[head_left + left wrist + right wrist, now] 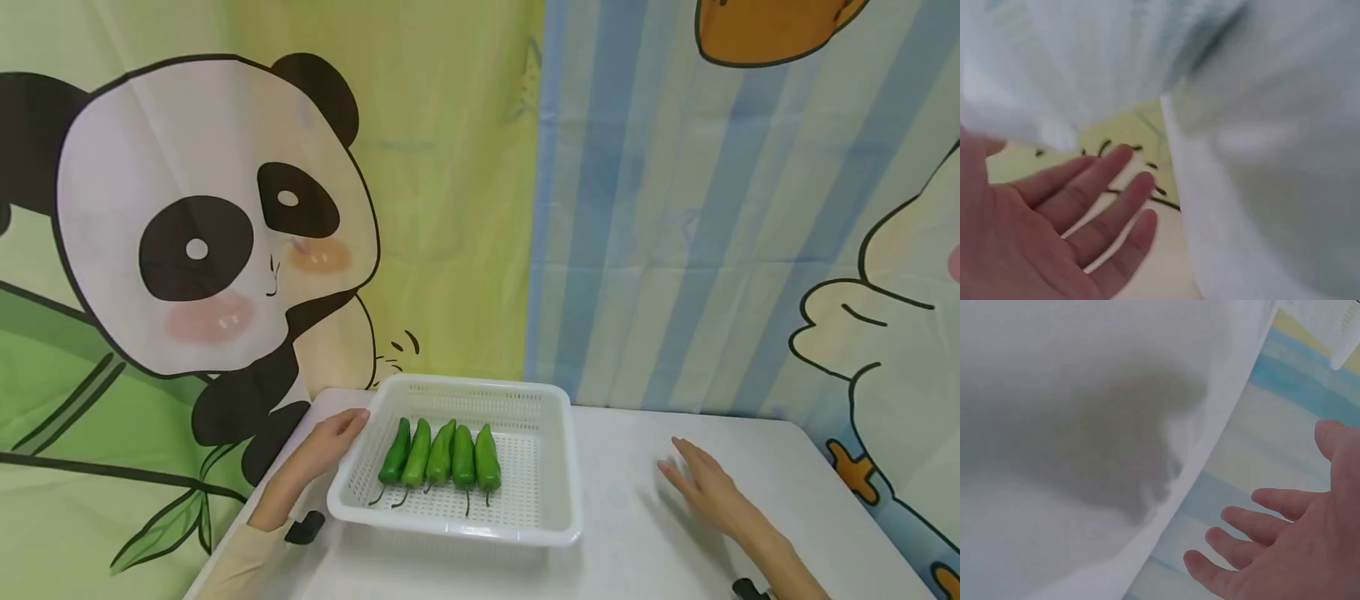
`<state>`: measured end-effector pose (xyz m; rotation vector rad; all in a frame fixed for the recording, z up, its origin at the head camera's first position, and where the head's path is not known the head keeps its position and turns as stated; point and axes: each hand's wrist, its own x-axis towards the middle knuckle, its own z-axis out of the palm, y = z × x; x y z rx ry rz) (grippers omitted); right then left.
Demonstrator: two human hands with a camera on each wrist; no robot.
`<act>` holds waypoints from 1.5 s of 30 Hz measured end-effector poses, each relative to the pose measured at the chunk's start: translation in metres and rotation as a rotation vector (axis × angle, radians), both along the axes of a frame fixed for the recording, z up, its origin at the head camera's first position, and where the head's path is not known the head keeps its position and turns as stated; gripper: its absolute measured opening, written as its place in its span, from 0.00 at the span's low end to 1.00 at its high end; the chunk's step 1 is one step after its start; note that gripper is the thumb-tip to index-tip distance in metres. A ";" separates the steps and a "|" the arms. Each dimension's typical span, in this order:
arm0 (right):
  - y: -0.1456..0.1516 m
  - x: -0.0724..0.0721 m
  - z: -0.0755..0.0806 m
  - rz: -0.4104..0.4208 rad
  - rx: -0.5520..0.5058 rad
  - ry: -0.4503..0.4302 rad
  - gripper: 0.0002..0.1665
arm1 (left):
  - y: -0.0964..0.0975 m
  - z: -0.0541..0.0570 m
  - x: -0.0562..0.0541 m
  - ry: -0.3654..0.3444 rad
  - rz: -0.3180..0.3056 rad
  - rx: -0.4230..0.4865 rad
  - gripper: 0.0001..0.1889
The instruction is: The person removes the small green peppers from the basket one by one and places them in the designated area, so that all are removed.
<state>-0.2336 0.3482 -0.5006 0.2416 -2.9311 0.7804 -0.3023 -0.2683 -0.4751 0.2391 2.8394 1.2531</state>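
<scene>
Several green peppers [441,454] lie side by side in a white plastic basket [457,533], their stems toward the near side. My left hand [326,450] is at the basket's left rim, fingertips right by its far left part. In the left wrist view that hand [1085,231] has its fingers extended and slightly spread below the blurred white basket [1104,62], gripping nothing. Off to the right of the basket, my right hand [705,487] hovers over the table with relaxed fingers. The right wrist view shows this hand [1285,544] with fingers apart and nothing in it.
The white table [630,533] carries the basket left of its middle. Behind it hangs a cloth backdrop with a printed panda [225,333] on the left and blue stripes [600,250] on the right. A black wrist strap [305,527] sits on the left wrist.
</scene>
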 end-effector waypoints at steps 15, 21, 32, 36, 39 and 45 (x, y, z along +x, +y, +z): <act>-0.029 -0.010 0.019 0.062 -0.049 -0.001 0.44 | 0.023 -0.005 0.002 -0.054 0.125 0.140 0.26; -0.038 -0.011 0.023 0.062 -0.050 0.000 0.43 | 0.025 -0.007 0.002 -0.065 0.136 0.161 0.26; -0.060 -0.017 0.041 0.074 -0.035 -0.019 0.44 | 0.026 -0.009 0.003 -0.074 0.139 0.176 0.27; -0.068 -0.019 0.048 0.084 -0.045 -0.023 0.44 | 0.026 -0.009 0.003 -0.074 0.145 0.173 0.26; -0.074 -0.020 0.054 0.093 -0.046 -0.016 0.44 | 0.027 -0.008 0.002 -0.071 0.144 0.174 0.26; -0.091 -0.022 0.071 0.111 -0.060 -0.035 0.48 | 0.027 -0.007 0.002 -0.074 0.133 0.181 0.26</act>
